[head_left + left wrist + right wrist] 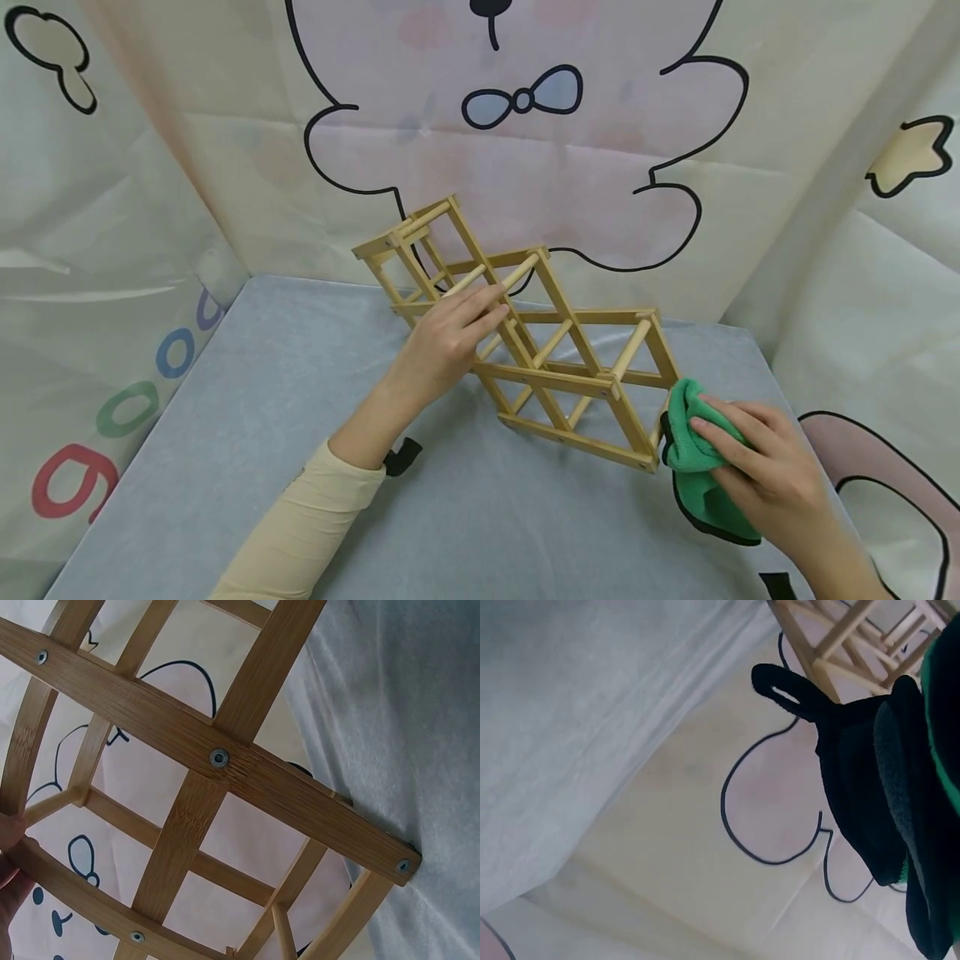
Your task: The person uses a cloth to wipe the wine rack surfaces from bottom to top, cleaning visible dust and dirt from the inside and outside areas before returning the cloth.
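Note:
A light wooden lattice rack (pixel 555 380) of slats and round dowels, joined by screws, stands tilted on the table in the head view. My left hand (pixel 450 337) grips its upper left part, fingers over a slat and dowel. At the left wrist view's edge, fingers (pixel 10 889) touch a slat of the rack (pixel 150 720). My right hand (pixel 772 475) holds a folded green cloth (pixel 693 433) with black edging against the rack's lower right end. In the right wrist view, the cloth's black edging and loop (pixel 855 772) appear near the rack, while the right fingers are out of sight.
A grey-blue cloth covers the table (pixel 247 417). Printed fabric walls (pixel 795 167) stand behind it and at both sides. Beside the left cuff is a small black piece (pixel 405 456), and another black piece (pixel 776 585) shows at the bottom right.

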A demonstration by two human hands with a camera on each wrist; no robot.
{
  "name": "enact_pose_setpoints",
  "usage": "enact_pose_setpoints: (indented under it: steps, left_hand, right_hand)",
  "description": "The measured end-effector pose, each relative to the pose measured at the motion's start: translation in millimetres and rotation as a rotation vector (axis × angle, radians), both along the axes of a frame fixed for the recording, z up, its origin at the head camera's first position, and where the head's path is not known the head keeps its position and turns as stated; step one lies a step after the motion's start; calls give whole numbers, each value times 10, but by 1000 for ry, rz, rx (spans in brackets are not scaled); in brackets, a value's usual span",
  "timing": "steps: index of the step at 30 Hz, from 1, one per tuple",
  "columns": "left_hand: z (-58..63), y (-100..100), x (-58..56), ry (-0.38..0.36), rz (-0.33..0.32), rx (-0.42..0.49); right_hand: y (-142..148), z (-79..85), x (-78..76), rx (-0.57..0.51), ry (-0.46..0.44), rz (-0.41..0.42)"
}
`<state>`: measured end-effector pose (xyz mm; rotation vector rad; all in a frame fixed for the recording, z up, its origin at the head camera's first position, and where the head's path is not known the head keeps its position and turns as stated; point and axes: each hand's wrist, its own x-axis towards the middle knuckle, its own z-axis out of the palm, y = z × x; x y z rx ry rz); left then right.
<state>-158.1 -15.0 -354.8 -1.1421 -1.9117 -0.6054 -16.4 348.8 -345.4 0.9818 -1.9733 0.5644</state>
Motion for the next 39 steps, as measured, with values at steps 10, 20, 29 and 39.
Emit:
enact_pose_setpoints:
  steps: [10, 20, 29, 39]
  left_hand:
    - [2, 14, -7, -1, -9, 23]
    - [-11, 33, -11, 21, 10, 34]
    - [-46, 41, -24, 22, -8, 59]
    - [-43, 51, 0, 23, 1, 56]
  right_hand:
    - [-25, -129, -2, 73, 17, -51]
    - [245, -258, -150, 100, -31, -170]
    - [321, -264, -206, 119, -111, -211]
    - [282, -67, -296, 133, -116, -194]
